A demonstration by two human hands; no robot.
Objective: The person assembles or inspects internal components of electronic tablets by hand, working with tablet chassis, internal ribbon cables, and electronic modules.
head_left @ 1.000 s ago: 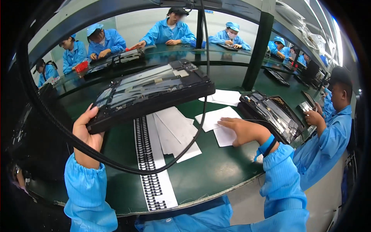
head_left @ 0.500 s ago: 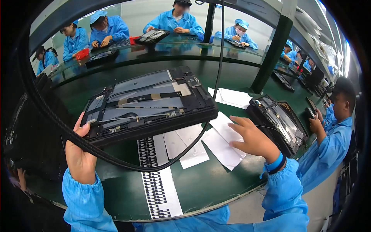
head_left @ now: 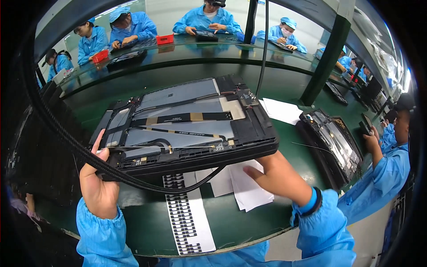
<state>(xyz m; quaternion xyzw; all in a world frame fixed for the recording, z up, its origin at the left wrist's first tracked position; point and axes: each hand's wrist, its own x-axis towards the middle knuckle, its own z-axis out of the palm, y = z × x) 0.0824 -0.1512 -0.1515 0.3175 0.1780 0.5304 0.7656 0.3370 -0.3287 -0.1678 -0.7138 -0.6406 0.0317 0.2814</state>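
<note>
An opened tablet (head_left: pixel 187 122) with thick black sides is held up over the bench, tilted, its grey battery cells and black ribbon cables showing. My left hand (head_left: pixel 101 187) is closed on its left end, with the thumb at the near corner and some fingers hidden beneath. At the right end, my right hand (head_left: pixel 282 178) reaches under the near edge; its thumb shows, but the other fingers are hidden behind the tablet. Below lie white paper sheets (head_left: pixel 247 189) and a white strip sheet with rows of small black pieces (head_left: pixel 183 222).
Another opened tablet (head_left: pixel 331 147) rests at the right. A thick black braided cable (head_left: pixel 62 133) loops in front of my left hand. A dark green post (head_left: pixel 327 60) rises from the green bench (head_left: pixel 147 222). Co-workers in blue sit across and at the right (head_left: pixel 378 173).
The held tablet has moved right and turned slightly. My right hand, earlier apart with spread fingers, has gone under its right end. Across the bench, a co-worker's raised tablet is now lowered.
</note>
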